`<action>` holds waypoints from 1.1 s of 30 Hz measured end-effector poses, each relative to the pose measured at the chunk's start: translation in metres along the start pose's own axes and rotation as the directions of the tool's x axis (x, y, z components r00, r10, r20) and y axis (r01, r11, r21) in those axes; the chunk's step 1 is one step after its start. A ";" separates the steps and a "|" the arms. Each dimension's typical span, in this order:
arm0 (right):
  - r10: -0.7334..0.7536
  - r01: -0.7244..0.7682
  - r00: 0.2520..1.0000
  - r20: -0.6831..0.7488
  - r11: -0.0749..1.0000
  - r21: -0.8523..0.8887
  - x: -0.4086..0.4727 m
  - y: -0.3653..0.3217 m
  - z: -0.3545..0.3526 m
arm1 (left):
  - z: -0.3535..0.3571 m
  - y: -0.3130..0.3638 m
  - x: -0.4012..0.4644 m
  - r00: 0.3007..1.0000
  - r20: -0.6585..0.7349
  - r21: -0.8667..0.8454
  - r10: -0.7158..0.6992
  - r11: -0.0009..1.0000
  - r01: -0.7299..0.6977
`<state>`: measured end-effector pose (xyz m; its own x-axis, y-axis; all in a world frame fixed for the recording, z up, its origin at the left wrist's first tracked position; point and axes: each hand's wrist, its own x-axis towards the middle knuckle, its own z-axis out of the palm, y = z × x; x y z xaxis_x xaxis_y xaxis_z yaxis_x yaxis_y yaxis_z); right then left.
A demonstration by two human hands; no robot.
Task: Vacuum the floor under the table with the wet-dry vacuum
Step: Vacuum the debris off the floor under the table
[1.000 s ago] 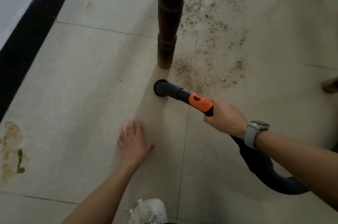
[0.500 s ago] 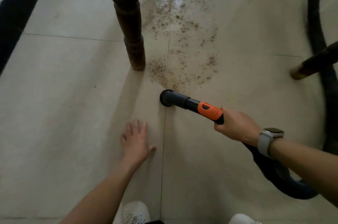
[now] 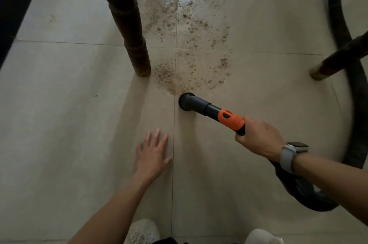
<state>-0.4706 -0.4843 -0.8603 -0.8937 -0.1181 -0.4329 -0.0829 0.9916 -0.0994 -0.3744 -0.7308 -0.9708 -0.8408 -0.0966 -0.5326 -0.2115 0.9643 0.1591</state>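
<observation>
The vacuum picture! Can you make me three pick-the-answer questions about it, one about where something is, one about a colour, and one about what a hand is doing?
1. Where is the vacuum nozzle?
A. at the near edge of the crumbs
B. on a shoe
C. behind the table leg

2. What colour is the grip on the wand?
A. green
B. orange
C. white

3. What is the left hand doing?
A. gripping the hose
B. pinching crumbs
C. lying flat on the floor

Answers: 1 A, the nozzle's mouth meets the nearest crumbs; 2 B, the sleeve ahead of the right hand is bright orange; 3 C, its fingers are spread on the tile.
</observation>
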 end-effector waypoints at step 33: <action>-0.175 0.172 0.981 -0.087 0.984 -0.041 0.055 -0.113 0.006 | -0.012 -0.038 0.001 0.982 0.079 -0.151 -0.173 0.971 0.183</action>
<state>-0.5073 -0.6034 -0.8785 -0.9002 -0.2846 -0.3295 -0.2533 0.9579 -0.1354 -0.3736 -0.7705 -0.9672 -0.7497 -0.2425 -0.6157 -0.4349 0.8818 0.1823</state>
